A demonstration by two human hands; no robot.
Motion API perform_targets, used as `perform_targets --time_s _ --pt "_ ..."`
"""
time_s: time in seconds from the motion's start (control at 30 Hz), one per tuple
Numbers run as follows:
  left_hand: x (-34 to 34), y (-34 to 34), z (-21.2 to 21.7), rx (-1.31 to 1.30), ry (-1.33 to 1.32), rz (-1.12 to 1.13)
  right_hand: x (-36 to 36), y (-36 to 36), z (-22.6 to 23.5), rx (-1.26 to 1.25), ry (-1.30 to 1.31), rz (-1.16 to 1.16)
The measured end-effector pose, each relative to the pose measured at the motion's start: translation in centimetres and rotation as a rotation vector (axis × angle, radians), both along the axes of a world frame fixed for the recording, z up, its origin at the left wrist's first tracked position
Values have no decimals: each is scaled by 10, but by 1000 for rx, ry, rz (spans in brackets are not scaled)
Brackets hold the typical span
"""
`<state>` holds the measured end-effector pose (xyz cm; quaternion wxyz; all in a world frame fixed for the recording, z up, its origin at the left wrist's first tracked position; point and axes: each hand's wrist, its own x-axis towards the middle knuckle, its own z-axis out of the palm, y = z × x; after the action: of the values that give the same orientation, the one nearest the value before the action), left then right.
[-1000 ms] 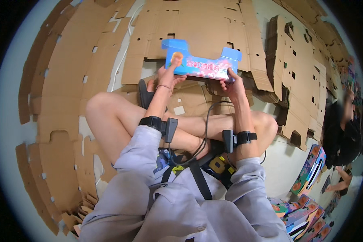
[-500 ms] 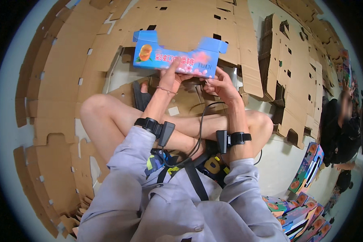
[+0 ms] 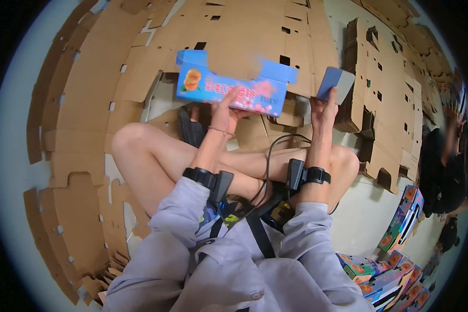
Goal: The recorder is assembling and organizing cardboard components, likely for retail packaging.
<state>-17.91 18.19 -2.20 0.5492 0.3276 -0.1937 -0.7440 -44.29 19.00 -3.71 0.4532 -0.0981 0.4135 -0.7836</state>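
We grasped the printed blue carton [image 3: 218, 86] with the left hand [image 3: 228, 115], thumb on the front face, at the lower edge. The carton was located at upper centre of the frame, cut-out side toward the top. With the right hand [image 3: 324, 110], right of the carton, we pinched a flat blue-and-grey piece [image 3: 338, 84], apart from the carton. Brown cardboard sheets [image 3: 387, 112] lay at the upper right; printed boxes [image 3: 385, 283] occupied the lower right.

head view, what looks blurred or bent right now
In the head view, the print on the blue carton in the left hand looks smeared; also in the head view, cardboard sheets at left curve with the fisheye, and the picture's corners go black.
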Motion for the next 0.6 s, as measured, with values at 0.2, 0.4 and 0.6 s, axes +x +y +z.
perform_targets --time_s 0.2,0.4,0.6 --pt "-2 31 -23 64 -130 221 -6 -9 -22 312 -56 -331" --pt "33 22 -11 -290 793 140 -23 -8 -26 219 -82 -403" --pt "92 -42 -31 -709 -205 259 -23 27 10 -87 -291 1"
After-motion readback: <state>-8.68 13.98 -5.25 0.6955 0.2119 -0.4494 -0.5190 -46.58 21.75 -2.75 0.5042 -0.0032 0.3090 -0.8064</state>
